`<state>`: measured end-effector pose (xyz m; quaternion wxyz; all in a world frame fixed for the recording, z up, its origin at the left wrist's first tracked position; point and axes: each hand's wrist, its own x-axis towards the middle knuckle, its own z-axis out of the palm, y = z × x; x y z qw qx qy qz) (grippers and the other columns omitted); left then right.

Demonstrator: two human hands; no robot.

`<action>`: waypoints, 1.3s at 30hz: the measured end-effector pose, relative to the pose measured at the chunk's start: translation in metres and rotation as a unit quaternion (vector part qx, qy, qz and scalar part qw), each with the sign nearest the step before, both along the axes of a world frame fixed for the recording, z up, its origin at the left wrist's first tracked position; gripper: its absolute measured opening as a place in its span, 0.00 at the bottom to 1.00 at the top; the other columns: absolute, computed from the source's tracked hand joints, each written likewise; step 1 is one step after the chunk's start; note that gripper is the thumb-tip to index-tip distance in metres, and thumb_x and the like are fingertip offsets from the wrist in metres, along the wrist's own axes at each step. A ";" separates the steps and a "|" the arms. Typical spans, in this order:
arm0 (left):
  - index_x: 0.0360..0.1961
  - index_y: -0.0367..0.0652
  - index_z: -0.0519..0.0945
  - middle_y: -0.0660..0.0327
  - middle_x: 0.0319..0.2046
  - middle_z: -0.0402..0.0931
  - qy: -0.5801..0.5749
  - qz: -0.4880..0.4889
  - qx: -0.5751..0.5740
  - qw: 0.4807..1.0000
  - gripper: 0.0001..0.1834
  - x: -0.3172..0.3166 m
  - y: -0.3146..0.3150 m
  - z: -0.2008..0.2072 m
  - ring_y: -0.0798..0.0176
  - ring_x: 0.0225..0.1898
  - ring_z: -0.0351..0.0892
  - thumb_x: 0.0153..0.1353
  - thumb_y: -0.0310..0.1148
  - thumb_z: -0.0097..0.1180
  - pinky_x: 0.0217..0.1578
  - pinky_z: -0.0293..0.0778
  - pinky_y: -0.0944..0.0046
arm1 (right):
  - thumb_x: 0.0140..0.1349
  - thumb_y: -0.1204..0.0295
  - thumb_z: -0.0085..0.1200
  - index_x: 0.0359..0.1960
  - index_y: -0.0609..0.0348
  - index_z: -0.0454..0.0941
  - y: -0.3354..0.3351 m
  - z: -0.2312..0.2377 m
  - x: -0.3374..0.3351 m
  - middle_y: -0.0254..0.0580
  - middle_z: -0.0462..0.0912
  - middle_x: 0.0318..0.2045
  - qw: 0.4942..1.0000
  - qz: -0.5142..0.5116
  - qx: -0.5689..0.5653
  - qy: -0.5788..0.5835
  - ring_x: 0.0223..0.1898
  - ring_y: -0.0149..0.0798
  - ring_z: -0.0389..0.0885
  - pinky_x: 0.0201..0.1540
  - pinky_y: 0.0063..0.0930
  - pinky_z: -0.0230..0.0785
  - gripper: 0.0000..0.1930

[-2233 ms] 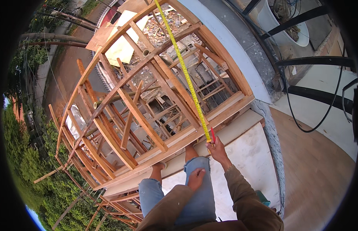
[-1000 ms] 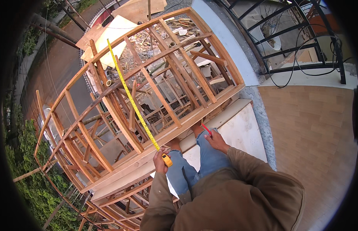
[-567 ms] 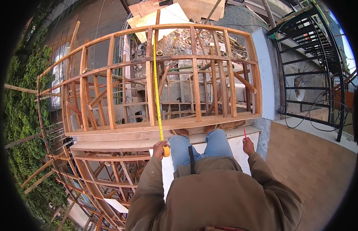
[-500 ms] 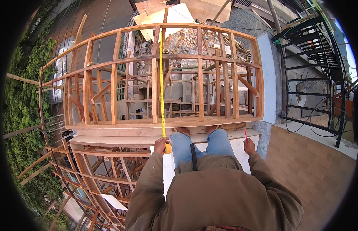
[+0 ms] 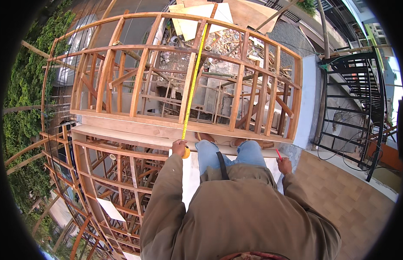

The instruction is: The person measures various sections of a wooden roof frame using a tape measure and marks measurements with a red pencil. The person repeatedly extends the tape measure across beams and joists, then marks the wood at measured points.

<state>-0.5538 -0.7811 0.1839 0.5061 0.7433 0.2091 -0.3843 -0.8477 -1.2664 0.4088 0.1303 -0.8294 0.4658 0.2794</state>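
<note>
My left hand (image 5: 180, 147) is closed round a yellow tape measure (image 5: 186, 153). Its yellow blade (image 5: 194, 86) runs out ahead, over the lower plank and along an upright of the wooden frame (image 5: 187, 89), up to the far top rail. Off to the right, my right hand (image 5: 284, 165) is closed on a slim red marking pen or pencil (image 5: 278, 153), point upward; its exact kind is too small to tell. Between the hands are my jeans-clad knees, with my feet at the frame's bottom plank (image 5: 167, 123).
A black metal staircase (image 5: 346, 110) rises at the right, beside brown floor tiles (image 5: 340, 182). Rubble (image 5: 227, 47) and plywood sheets (image 5: 249, 15) lie below the frame. More timber framing (image 5: 110, 173) drops away at the lower left, with trees (image 5: 26, 86) beyond.
The view has turned, so the frame and blade now slant. The tape measure stays in my left hand, and the blade still stretches to the far rail. My right hand keeps the red marker.
</note>
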 end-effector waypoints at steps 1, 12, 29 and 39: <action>0.37 0.36 0.85 0.58 0.26 0.81 0.002 -0.008 0.006 1.000 0.13 0.003 0.006 -0.001 0.66 0.28 0.79 0.66 0.34 0.52 0.33 0.74 0.65 | 0.65 0.53 0.51 0.33 0.62 0.83 -0.002 0.000 0.002 0.65 0.82 0.36 1.000 0.018 -0.013 -0.011 0.39 0.65 0.81 0.44 0.56 0.72 0.21; 0.38 0.35 0.85 0.57 0.27 0.83 0.002 -0.038 0.034 0.999 0.15 -0.036 0.042 0.047 0.65 0.31 0.81 0.65 0.36 0.53 0.36 0.75 0.65 | 0.68 0.62 0.50 0.38 0.63 0.81 0.010 0.028 0.090 0.61 0.82 0.29 0.977 0.042 -0.088 -0.188 0.34 0.62 0.82 0.37 0.51 0.70 0.15; 0.40 0.37 0.85 0.58 0.26 0.82 -0.053 -0.051 0.057 0.996 0.14 -0.070 0.043 0.051 0.66 0.29 0.79 0.66 0.35 0.51 0.35 0.75 0.62 | 0.73 0.60 0.49 0.42 0.63 0.79 0.090 0.099 0.218 0.27 0.70 0.23 0.873 -0.078 0.201 -0.438 0.26 0.22 0.67 0.28 0.21 0.61 0.16; 0.36 0.37 0.86 0.59 0.25 0.82 -0.057 -0.029 0.045 0.997 0.13 -0.062 0.039 0.047 0.67 0.28 0.79 0.66 0.35 0.53 0.35 0.75 0.63 | 0.72 0.68 0.47 0.46 0.61 0.77 0.093 0.095 0.253 0.31 0.74 0.27 0.842 -0.123 0.320 -0.416 0.23 0.21 0.70 0.24 0.17 0.65 0.11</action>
